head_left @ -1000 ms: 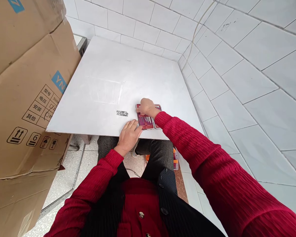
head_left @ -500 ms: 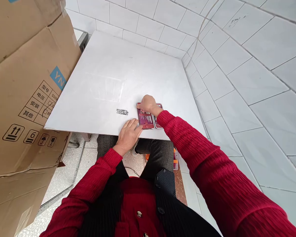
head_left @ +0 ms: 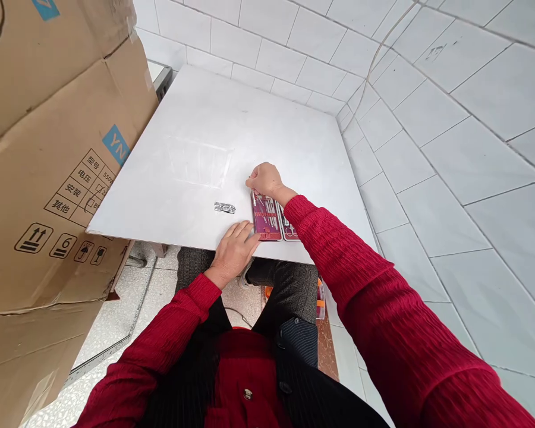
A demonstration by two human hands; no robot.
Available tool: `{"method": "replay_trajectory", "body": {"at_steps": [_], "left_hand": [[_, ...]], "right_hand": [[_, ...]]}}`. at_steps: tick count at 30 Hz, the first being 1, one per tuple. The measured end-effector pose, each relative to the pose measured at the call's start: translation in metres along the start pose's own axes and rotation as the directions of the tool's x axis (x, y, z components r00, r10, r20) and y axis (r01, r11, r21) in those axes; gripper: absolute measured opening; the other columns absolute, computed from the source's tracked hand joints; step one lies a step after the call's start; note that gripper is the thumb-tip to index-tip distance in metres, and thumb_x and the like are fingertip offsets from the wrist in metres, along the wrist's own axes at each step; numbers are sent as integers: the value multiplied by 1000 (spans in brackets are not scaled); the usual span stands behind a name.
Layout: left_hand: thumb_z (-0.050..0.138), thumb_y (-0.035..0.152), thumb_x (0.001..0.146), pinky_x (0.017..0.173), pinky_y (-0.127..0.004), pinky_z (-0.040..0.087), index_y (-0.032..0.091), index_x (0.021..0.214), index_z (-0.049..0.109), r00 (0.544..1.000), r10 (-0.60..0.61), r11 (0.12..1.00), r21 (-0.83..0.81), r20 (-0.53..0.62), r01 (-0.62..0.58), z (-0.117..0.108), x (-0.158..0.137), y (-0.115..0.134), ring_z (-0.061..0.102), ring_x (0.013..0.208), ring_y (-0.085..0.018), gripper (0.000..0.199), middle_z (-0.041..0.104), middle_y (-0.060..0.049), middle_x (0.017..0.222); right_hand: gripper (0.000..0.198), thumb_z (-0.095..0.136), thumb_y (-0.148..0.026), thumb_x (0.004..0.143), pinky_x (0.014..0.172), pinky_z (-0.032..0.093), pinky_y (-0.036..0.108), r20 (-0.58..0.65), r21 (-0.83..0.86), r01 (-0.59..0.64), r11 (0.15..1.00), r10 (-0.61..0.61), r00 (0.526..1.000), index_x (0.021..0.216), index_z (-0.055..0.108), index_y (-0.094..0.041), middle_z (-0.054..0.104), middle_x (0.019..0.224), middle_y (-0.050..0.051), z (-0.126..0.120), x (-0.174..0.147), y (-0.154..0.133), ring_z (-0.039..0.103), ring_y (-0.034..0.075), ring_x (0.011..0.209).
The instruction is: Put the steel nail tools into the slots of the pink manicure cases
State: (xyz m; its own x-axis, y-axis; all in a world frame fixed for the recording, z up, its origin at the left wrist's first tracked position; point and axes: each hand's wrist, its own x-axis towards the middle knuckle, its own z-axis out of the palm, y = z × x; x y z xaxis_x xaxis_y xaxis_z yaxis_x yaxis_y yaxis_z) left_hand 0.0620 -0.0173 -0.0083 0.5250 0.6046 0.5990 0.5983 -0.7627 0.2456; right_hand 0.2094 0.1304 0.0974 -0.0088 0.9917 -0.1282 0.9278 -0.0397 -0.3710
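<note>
A manicure set case (head_left: 266,229) lies unfolded near the table's front edge, its maroon lining holding several slim metal tools. Small scissors (head_left: 290,232) show in its right half, which my right forearm partly hides. My right hand (head_left: 266,178) is just above the case's far left corner, fingers pinched together; whatever is between them, if anything, cannot be made out. My left hand (head_left: 234,248) lies flat with fingers stretched on the table edge, thumb at the case's near left corner. Left of the case sit silvery nail clippers (head_left: 224,207), apart from both hands.
The white table (head_left: 196,113) reaches back to a tiled wall (head_left: 276,59), with another tiled wall close on the right. A large cardboard box (head_left: 49,148) stands along the left side. A cable (head_left: 369,74) hangs in the corner. An orange-trimmed container (head_left: 321,300) is below the table.
My right hand has lifted from the tools in the case to its far left corner, uncovering more of the maroon side. My left hand stays at the near corner. The view has shifted slightly.
</note>
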Motion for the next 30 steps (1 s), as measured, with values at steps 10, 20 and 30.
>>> {"method": "replay_trajectory", "body": {"at_steps": [10, 20, 30], "left_hand": [[56, 24, 101, 107, -48, 53, 17, 113, 70, 1000, 7, 999, 31, -7, -7, -1, -1, 0, 62, 124, -28, 20, 68, -16, 124], [55, 24, 101, 108, -49, 52, 16, 114, 70, 1000, -2, 1000, 11, -1, 3, -3, 0, 1, 62, 124, -28, 21, 68, -16, 124], [55, 24, 101, 106, -49, 53, 18, 114, 70, 1000, -5, 1000, 15, -4, 5, -2, 0, 0, 62, 124, -28, 20, 68, -15, 123]], "right_hand": [[17, 65, -14, 82, 76, 49, 27, 287, -315, 399, 861, -314, 905, 93, 77, -15, 78, 102, 10, 25, -10, -60, 71, 22, 91], [29, 60, -30, 91, 66, 49, 27, 212, -267, -35, 963, 94, 973, 72, 75, -14, 74, 69, 8, -10, -44, 9, 67, 18, 63], [6, 71, -15, 81, 66, 52, 29, 219, -308, -86, 947, 158, 963, 77, 76, -13, 71, 62, 10, 9, -36, 3, 70, 23, 67]]}}
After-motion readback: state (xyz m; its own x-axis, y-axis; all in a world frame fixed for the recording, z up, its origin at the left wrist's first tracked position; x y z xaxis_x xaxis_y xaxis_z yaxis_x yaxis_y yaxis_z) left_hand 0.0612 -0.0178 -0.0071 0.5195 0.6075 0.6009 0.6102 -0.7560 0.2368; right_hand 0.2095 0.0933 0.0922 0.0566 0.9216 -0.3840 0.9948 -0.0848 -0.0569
